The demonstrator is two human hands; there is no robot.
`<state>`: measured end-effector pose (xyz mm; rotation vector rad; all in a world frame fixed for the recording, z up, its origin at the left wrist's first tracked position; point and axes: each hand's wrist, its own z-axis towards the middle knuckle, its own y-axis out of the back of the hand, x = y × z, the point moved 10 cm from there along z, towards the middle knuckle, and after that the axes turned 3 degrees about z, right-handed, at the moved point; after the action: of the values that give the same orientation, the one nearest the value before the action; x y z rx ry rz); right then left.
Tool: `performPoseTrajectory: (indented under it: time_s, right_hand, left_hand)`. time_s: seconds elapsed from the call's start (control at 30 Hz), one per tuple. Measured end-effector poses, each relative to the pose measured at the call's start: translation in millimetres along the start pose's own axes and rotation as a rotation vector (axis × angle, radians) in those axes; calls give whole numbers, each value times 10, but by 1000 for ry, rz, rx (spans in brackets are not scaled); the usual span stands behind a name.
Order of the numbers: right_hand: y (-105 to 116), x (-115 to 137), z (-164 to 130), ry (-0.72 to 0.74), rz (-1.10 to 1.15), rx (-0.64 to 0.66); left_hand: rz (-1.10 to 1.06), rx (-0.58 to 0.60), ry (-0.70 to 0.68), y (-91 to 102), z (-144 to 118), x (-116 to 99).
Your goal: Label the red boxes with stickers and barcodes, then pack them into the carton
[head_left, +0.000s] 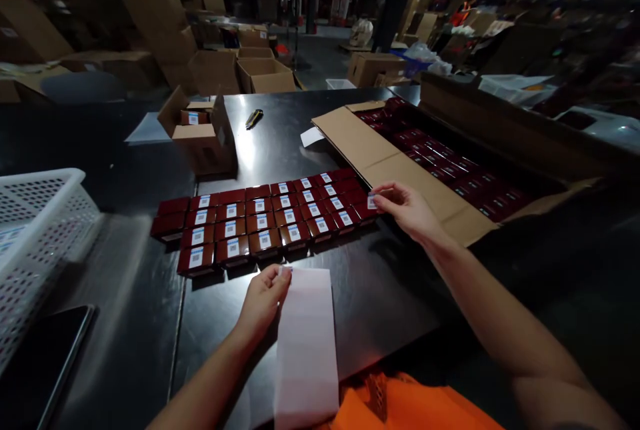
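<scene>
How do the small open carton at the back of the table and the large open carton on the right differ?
The small carton stands upright with its flaps raised; the large carton lies low and long, with one flap spread flat on the table. The small carton shows only one labelled red box inside; the large carton holds many rows of dark red boxes. The right hand is next to the large carton, not the small carton. Both are brown cardboard.

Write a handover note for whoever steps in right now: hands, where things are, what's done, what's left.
Left hand: pinches the top edge of the white label sheet on the table.
Right hand: holds one small label at the right end of the rows of red boxes.
Done: most boxes in the rows carry a label.
Left: a few boxes at the left and far right ends show none; more red boxes sit in the open carton.
</scene>
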<state>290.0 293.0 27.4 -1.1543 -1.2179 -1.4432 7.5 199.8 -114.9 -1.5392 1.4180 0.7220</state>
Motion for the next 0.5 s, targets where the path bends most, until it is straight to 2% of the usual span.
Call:
performPoseTrajectory:
  time_s: [0.1, 0.17, 0.5]
  right_hand:
    - [203, -328, 283, -264, -110, 87]
    - [216, -452, 365, -347, -173, 131]
    - [167, -622, 429, -353, -422, 117]
  left_hand:
    - [1, 15, 4, -3, 2, 16]
    - [-4, 16, 5, 4, 14, 26]
    - [-3, 25, 13, 18, 31, 69]
